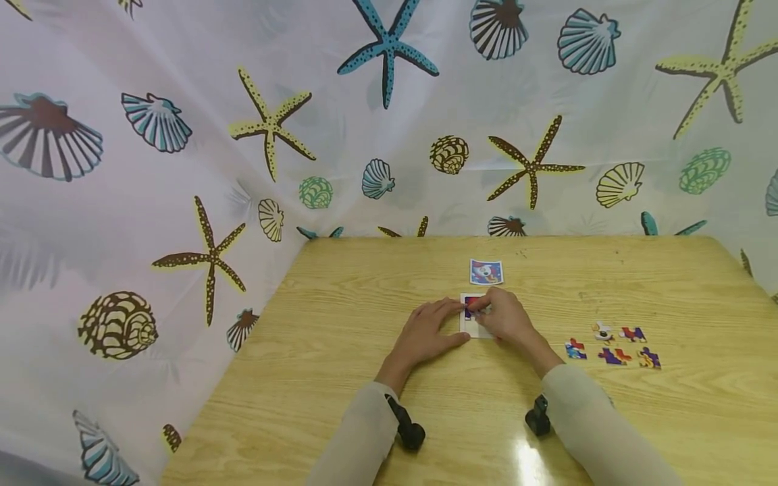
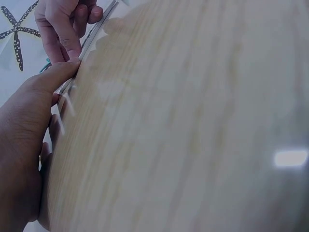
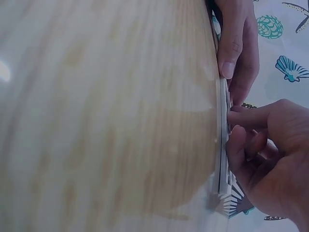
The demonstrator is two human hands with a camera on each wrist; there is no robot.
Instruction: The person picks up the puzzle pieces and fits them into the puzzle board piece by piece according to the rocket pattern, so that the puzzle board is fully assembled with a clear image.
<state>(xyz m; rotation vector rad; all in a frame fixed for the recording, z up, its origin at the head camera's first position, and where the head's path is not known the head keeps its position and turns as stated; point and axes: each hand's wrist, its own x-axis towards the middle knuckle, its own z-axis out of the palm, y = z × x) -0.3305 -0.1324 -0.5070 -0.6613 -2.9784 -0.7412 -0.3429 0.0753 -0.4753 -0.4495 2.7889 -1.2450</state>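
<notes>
A small square puzzle tray (image 1: 483, 332) lies on the table, with purple and red jigsaw pieces (image 1: 468, 314) in its upper left part. My left hand (image 1: 430, 332) rests at the tray's left side, index fingertip at the upper edge and thumb at the lower corner. Above the tray, my right hand (image 1: 506, 316) bends its thumb and index finger together, pinching at a puzzle piece that the fingers mostly hide. In the right wrist view, the thin tray (image 3: 223, 159) is seen edge-on, with the right hand's fingertips right at its surface.
Several loose jigsaw pieces (image 1: 614, 356) lie to the right of my right hand. A small picture card (image 1: 486, 272) sits just behind the tray. The wooden table (image 1: 340, 283) ends at a hanging cloth (image 1: 425, 189) printed with shells and starfish.
</notes>
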